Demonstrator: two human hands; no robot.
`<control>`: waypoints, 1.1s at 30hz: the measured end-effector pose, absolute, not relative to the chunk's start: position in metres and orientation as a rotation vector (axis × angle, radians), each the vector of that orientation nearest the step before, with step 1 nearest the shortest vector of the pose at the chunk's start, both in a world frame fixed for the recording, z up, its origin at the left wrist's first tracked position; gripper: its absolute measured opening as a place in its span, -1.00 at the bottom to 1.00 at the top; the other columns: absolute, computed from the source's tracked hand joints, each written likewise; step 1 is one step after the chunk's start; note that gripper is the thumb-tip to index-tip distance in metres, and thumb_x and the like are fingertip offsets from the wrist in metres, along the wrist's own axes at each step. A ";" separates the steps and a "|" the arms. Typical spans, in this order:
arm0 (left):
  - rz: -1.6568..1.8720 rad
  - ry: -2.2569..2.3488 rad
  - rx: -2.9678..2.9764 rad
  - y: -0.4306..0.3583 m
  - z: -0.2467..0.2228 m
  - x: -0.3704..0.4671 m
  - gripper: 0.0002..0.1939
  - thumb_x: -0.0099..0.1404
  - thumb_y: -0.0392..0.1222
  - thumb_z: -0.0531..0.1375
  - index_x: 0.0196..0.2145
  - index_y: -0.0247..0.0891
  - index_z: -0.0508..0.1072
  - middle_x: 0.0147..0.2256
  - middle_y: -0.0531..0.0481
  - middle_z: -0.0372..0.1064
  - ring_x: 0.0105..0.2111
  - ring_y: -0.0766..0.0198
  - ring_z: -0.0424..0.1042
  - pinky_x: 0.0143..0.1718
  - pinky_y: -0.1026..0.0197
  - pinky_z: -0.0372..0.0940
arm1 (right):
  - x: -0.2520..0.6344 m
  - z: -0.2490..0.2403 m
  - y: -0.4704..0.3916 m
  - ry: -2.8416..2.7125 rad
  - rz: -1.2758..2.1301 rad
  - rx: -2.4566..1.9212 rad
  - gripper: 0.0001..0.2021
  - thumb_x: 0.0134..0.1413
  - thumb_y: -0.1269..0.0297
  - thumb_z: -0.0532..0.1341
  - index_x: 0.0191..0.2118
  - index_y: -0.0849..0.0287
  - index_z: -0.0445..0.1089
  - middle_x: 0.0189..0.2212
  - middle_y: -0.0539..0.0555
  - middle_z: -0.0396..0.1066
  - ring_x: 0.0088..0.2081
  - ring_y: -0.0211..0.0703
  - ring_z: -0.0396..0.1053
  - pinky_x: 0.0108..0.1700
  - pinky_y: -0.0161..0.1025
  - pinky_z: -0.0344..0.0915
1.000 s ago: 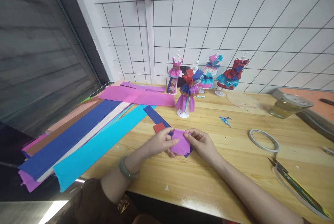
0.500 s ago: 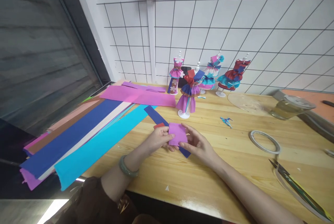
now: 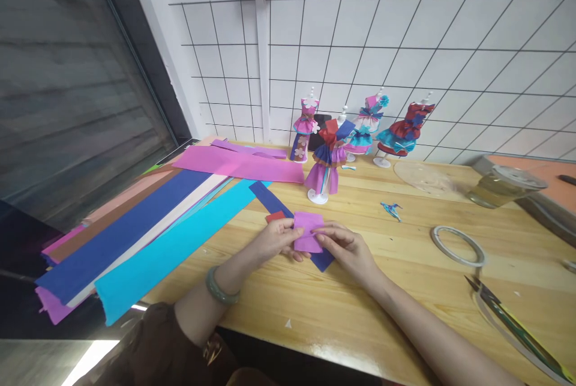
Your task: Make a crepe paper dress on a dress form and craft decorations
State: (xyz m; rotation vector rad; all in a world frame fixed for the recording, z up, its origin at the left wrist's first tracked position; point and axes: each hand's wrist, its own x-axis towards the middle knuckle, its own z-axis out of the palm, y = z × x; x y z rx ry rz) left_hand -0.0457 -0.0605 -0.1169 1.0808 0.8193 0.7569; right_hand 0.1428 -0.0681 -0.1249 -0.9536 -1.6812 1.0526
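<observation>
A small rectangle of purple crepe paper (image 3: 308, 241) is held up between both hands just above the table. My left hand (image 3: 278, 237) grips its left edge, thumb on top and fingers beneath. At the right edge, my right hand (image 3: 347, 247) pinches the paper between thumb and fingertips, and a slight crease shows there. Beneath the hands lies a dark blue paper strip (image 3: 272, 200), partly covered by them. A red paper piece (image 3: 275, 216) pokes out behind my left hand.
Long crepe paper strips, including a light blue one (image 3: 180, 248), spread over the left side. Several small dress forms, one in front (image 3: 324, 164), stand near the wall. On the right are a tape roll (image 3: 459, 246), scissors (image 3: 508, 320) and a plastic cup (image 3: 504, 186).
My right fingers have gone from spread along the paper's right edge to pinching it at mid-height. The paper has shifted very slightly right; my left hand keeps its hold.
</observation>
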 end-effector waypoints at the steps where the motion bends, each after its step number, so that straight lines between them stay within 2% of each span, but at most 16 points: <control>1: 0.778 0.810 1.066 -0.061 -0.116 -0.045 -0.53 0.14 0.04 0.14 -0.10 -0.37 0.32 -0.32 -0.21 0.42 -0.42 0.24 0.46 -0.42 0.23 0.34 | 0.143 -0.124 -0.068 -1.666 1.037 -0.944 -0.85 0.01 0.21 0.20 -0.30 0.04 0.50 -0.16 0.11 0.36 -0.07 -0.07 0.27 -0.02 -0.09 0.21; 4: 0.874 0.788 1.022 -0.062 -0.113 -0.045 -0.48 0.15 0.07 0.11 -0.02 -0.31 0.27 -0.18 -0.20 0.37 -0.28 0.24 0.42 -0.29 0.21 0.31 | 0.145 -0.118 -0.070 -1.640 1.003 -0.927 -0.87 -0.02 0.21 0.23 -0.33 0.02 0.51 0.03 0.07 0.21 0.07 -0.05 0.14 0.08 -0.06 0.10; 6: 0.905 0.806 1.041 -0.063 -0.111 -0.045 -0.44 0.13 0.06 0.15 0.03 -0.26 0.23 -0.11 -0.19 0.34 -0.23 0.24 0.39 -0.26 0.23 0.27 | 0.145 -0.115 -0.071 -1.618 1.045 -0.913 -0.88 -0.02 0.22 0.23 -0.34 0.02 0.51 0.09 0.05 0.14 0.11 -0.04 0.09 0.10 -0.06 0.07; 8: 0.896 0.823 1.083 -0.063 -0.110 -0.045 -0.41 0.10 0.02 0.19 0.05 -0.25 0.22 -0.07 -0.19 0.31 -0.19 0.23 0.37 -0.25 0.26 0.24 | 0.146 -0.113 -0.072 -1.571 1.110 -0.899 -0.89 -0.03 0.23 0.24 -0.35 0.02 0.51 0.07 0.05 0.18 0.12 -0.04 0.09 0.09 -0.07 0.08; 10: 0.863 0.759 1.116 -0.064 -0.110 -0.045 -0.41 0.07 0.00 0.22 0.03 -0.26 0.25 -0.06 -0.21 0.31 -0.17 0.20 0.37 -0.22 0.24 0.23 | 0.146 -0.114 -0.071 -1.468 1.180 -0.905 -0.90 -0.03 0.22 0.24 -0.36 0.02 0.50 -0.02 0.06 0.29 0.05 -0.05 0.19 0.04 -0.09 0.14; 13: 0.775 0.604 1.153 -0.066 -0.111 -0.045 -0.42 0.01 0.00 0.27 -0.04 -0.32 0.32 -0.14 -0.23 0.37 -0.20 0.15 0.39 -0.23 0.19 0.25 | 0.146 -0.120 -0.067 -1.262 1.264 -0.950 -0.89 -0.08 0.20 0.27 -0.37 0.02 0.50 -0.22 0.04 0.44 -0.17 -0.14 0.35 -0.10 -0.17 0.26; 16: 0.678 0.614 1.210 -0.067 -0.114 -0.044 -0.47 0.01 -0.03 0.27 -0.10 -0.37 0.36 -0.28 -0.21 0.42 -0.33 0.18 0.44 -0.35 0.22 0.28 | 0.146 -0.123 -0.065 -1.173 1.286 -1.008 -0.86 -0.14 0.18 0.30 -0.38 0.05 0.50 -0.34 0.01 0.48 -0.32 -0.20 0.38 -0.21 -0.23 0.30; 20: 0.617 0.671 1.225 -0.067 -0.118 -0.042 -0.53 0.04 0.00 0.24 -0.16 -0.38 0.35 -0.40 -0.16 0.42 -0.49 0.22 0.44 -0.51 0.26 0.27 | 0.143 -0.122 -0.067 -1.185 1.259 -1.053 -0.83 -0.14 0.17 0.30 -0.37 0.10 0.49 -0.37 0.04 0.48 -0.34 -0.18 0.38 -0.26 -0.22 0.33; 24: 0.722 0.646 1.248 -0.068 -0.116 -0.040 -0.60 0.03 -0.05 0.26 -0.24 -0.39 0.38 -0.35 -0.14 0.40 -0.39 0.26 0.42 -0.40 0.29 0.27 | 0.141 -0.123 -0.068 -1.140 1.308 -1.038 -0.83 -0.14 0.18 0.30 -0.35 0.10 0.49 -0.41 0.03 0.48 -0.38 -0.18 0.39 -0.29 -0.21 0.35; 29: 0.712 0.637 1.268 -0.068 -0.117 -0.038 -0.61 0.02 -0.09 0.28 -0.23 -0.38 0.40 -0.35 -0.12 0.41 -0.37 0.27 0.40 -0.40 0.31 0.27 | 0.140 -0.126 -0.068 -1.076 1.354 -1.055 -0.77 -0.18 0.16 0.31 -0.34 0.15 0.48 -0.43 0.05 0.49 -0.44 -0.17 0.39 -0.38 -0.20 0.36; 33: 0.735 0.748 1.274 -0.065 -0.125 -0.039 -0.66 0.10 -0.04 0.20 -0.26 -0.37 0.42 -0.49 -0.04 0.39 -0.56 0.35 0.36 -0.56 0.33 0.23 | 0.138 -0.126 -0.068 -1.068 1.466 -1.013 -0.74 -0.19 0.15 0.32 -0.32 0.16 0.48 -0.44 0.05 0.50 -0.45 -0.19 0.40 -0.36 -0.23 0.34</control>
